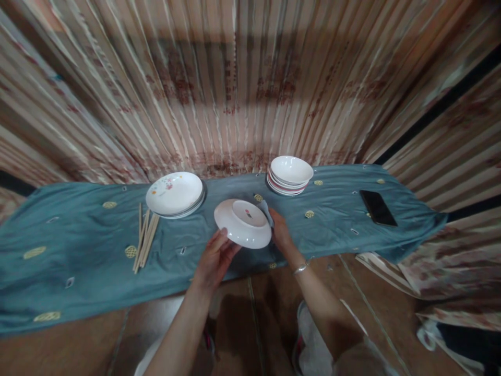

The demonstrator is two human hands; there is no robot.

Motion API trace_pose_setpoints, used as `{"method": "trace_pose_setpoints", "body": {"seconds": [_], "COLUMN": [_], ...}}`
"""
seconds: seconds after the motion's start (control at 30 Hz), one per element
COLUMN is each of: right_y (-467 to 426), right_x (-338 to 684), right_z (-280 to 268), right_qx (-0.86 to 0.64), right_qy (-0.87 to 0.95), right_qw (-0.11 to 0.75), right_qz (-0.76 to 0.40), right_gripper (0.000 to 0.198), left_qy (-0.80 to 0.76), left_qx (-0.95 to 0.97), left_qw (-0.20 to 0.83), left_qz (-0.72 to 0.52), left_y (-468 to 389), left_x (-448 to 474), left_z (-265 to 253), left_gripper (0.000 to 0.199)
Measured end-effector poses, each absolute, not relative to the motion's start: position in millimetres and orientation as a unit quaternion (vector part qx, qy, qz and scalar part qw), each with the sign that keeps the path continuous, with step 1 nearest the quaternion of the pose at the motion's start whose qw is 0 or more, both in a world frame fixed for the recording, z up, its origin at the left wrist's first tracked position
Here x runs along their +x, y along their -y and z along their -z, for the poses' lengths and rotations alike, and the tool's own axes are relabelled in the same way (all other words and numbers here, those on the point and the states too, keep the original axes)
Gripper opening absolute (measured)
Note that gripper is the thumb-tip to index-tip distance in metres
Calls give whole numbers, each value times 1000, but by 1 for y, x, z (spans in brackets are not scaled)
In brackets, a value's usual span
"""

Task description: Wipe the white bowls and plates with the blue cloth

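A white plate (250, 237) is tilted with its underside facing me, showing a foot ring and a small red and dark mark. My left hand (215, 258) grips its near left rim, the thumb lying on the underside. At the plate's right edge, my right hand (279, 230) is closed on a light grey-blue cloth (266, 211), which touches the rim. Part of the cloth and some right fingers are hidden behind the plate. Just left of the held plate stands a stack of white plates (176, 192), the top one with a floral pattern.
Several wooden chopsticks (146, 243) lie before the plate stack. A stack of white bowls (290, 175), some red-banded, stands at the back right. A black phone (378, 207) rests farther right on the green tablecloth (94, 250). Patterned curtains (250, 104) hang behind the table.
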State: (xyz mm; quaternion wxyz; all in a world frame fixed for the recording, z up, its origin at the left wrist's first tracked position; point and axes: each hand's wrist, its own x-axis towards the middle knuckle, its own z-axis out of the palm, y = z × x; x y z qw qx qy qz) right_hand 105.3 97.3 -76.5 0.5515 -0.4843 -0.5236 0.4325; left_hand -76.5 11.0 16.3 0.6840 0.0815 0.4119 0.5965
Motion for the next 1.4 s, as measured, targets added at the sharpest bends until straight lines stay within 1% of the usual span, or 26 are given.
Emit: {"method": "trace_pose_setpoints", "body": {"seconds": [0.2, 0.3, 0.4, 0.6, 0.67, 0.77, 0.83, 1.0, 1.23, 1.4], "right_y": [-69, -53, -39, -23, -19, -16, -15, -16, -21, -30], "right_x": [86, 79, 77, 77, 75, 70, 69, 70, 73, 78], "right_z": [67, 62, 60, 55, 52, 47, 45, 37, 31, 29], "right_qx": [-522, -537, -522, -485, -461, -427, -413, -397, -401, -410], "right_qy": [501, 513, 571, 697, 730, 766, 781, 795, 796, 785], "right_qw": [553, 551, 542, 469, 455, 442, 435, 430, 423, 434], "right_qz": [-415, -379, -328, -243, -219, -188, -173, -157, -166, -164], "right_gripper": [49, 52, 52, 46, 46, 49, 52, 57, 60, 57], "left_qy": [-416, -413, -416, -417, -409, -398, -393, -386, -387, -398], "left_qx": [34, 31, 35, 84, 105, 122, 122, 138, 195, 220], "left_qw": [666, 663, 664, 662, 658, 650, 646, 656, 660, 658], "left_qz": [-618, -623, -620, -617, -623, -636, -643, -634, -614, -600], "left_y": [-15, -16, -15, -12, -12, -13, -15, -15, -10, -7], "left_x": [-76, -75, -76, -77, -77, -75, -73, -70, -67, -66], "left_z": [-22, -22, -21, -14, -11, -7, -8, -12, -16, -16], "left_gripper": [20, 18, 15, 5, 12, 32, 40, 43, 48, 42]}}
